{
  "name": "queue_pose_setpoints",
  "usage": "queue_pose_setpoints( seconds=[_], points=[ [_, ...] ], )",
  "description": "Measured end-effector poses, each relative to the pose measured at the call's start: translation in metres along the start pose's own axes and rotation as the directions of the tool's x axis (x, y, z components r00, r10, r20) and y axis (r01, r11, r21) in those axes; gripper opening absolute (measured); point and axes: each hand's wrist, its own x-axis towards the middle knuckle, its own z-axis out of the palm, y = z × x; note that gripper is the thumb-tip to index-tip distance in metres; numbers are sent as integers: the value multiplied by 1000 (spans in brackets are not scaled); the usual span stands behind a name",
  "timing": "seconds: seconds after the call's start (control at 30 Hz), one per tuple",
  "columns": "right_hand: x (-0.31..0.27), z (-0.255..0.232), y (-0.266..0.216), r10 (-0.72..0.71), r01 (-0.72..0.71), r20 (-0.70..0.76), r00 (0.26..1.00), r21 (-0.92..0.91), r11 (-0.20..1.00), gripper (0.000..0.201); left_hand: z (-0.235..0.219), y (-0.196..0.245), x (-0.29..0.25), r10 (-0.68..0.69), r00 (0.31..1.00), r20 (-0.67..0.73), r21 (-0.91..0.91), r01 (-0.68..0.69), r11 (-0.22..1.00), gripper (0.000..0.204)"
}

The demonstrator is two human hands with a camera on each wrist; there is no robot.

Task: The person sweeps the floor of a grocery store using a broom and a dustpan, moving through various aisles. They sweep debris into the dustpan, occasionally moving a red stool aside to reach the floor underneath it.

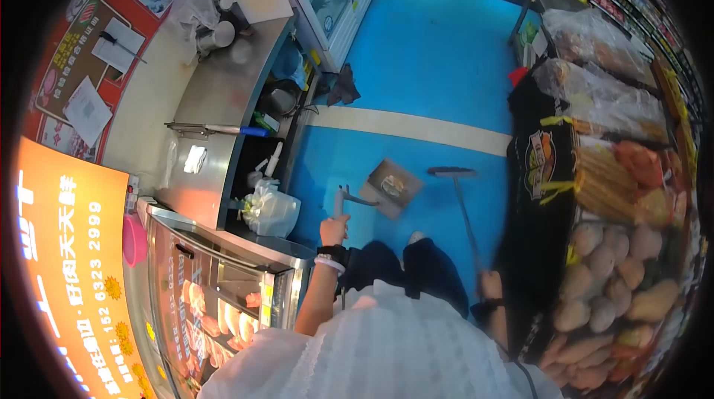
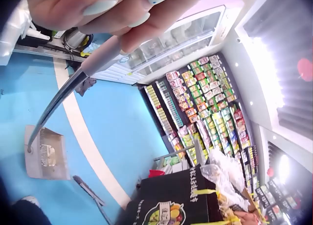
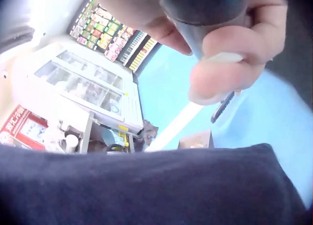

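Note:
In the head view my left hand (image 1: 334, 231) grips the upright handle of a long-handled dustpan (image 1: 394, 185), whose pan lies low over the blue floor. The left wrist view shows the fingers curled round the grey grip (image 2: 100, 58) and a pale patch (image 2: 48, 155) inside the pan beside a row of teeth. My right hand (image 1: 490, 285) holds the shaft of a broom (image 1: 467, 224) near my right leg. Its dark, narrow head (image 1: 451, 172) is right of the dustpan, apart from it. Up close, the right wrist view has fingers wrapped round a dark handle (image 3: 203, 9).
Left stand a lit meat display case (image 1: 223, 310) and a steel counter (image 1: 216, 94) with a knife (image 1: 216, 129) on it. A white bag (image 1: 271, 209) sits beside the counter. At right is a produce stand (image 1: 543, 153). A dark crumpled thing (image 1: 343, 87) lies by the fridge (image 1: 327, 5).

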Motion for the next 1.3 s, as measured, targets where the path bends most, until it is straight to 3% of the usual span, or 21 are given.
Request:
queue_pose_setpoints(
  seconds=[0.1, 0.3, 0.37, 0.4, 0.43, 0.47, 0.53, 0.57, 0.63, 0.67, 0.7, 0.73, 0.77, 0.87, 0.97, 1.03, 1.07, 1.17, 1.23, 1.3],
  points=[
    [50, -14, -76, -56, 58, 96, 994, -17, 998, 31, 27, 64, 35, 31, 999, -36, -19, -32, 999, 31],
    [145, -8, -266, -106, 105, 64, 992, 25, 994, 32, 71, 158, 153, -18, 996, -88, -63, 13, 998, 29],
    [179, 1, -326, -93, 96, 54, 994, -55, 994, 32, 88, 193, 195, -14, 996, -90, -102, 5, 995, 29],
    [193, 5, -351, -145, 148, 34, 989, -179, 973, 30, 95, 208, 214, -25, 997, -67, -101, 18, 995, 29],
    [207, 3, -372, -189, 187, 25, 982, -311, 932, 29, 102, 223, 232, 0, 996, -86, -57, -5, 998, 29],
    [223, -1, -390, -174, 167, 9, 985, -325, 931, 29, 113, 238, 251, 34, 994, -106, -14, -36, 999, 28],
    [269, 1, -426, -409, 276, -142, 901, -538, 796, 30, 135, 279, 296, 40, 994, -97, -33, -44, 999, 28],
    [301, 0, -425, -528, 322, -248, 812, -565, 760, 31, 143, 294, 310, 33, 994, -102, -39, -37, 999, 27],
    [332, -7, -455, -534, 353, -254, 806, -518, 779, 29, 162, 338, 347, 42, 997, -59, -22, -43, 999, 28],
    [348, -13, -470, -522, 336, -279, 806, -510, 792, 29, 175, 361, 365, 49, 998, -47, -29, -50, 998, 28],
    [355, -21, -501, -252, 200, -124, 960, -328, 923, 27, 189, 386, 385, 61, 998, -35, -41, -62, 997, 28],
    [360, -28, -531, 11, 5, 94, 995, -164, 986, 25, 191, 405, 403, 63, 994, -92, 33, -60, 998, 28],
    [367, -32, -561, 56, -48, 135, 989, -62, 997, 24, 203, 425, 423, 44, 994, -103, 29, -41, 999, 29],
    [433, -41, -593, 76, -103, 185, 980, 138, 985, 24, 241, 464, 484, 46, 993, -105, -33, -49, 998, 29],
    [500, -35, -644, 44, -55, 137, 990, 79, 995, 25, 283, 518, 534, -8, 984, -177, -97, -10, 995, 27],
    [533, -40, -690, 39, -37, 74, 996, -33, 999, 25, 315, 557, 559, -6, 972, -235, 6, 7, 1000, 31],
    [555, -45, -705, -3, 5, 82, 997, -19, 1000, 24, 331, 575, 572, 3, 970, -243, -28, -10, 1000, 32],
    [601, -57, -769, 2, -2, 3, 1000, 28, 1000, 22, 366, 633, 618, 44, 988, -151, 30, -40, 999, 29],
    [651, -67, -781, 37, -39, 12, 999, 250, 967, 22, 397, 682, 626, 16, 993, -115, -85, -26, 996, 29],
    [703, -81, -804, 23, -26, 16, 1000, 260, 965, 22, 424, 709, 661, -46, 987, -153, -82, 33, 996, 29]
  ],
)
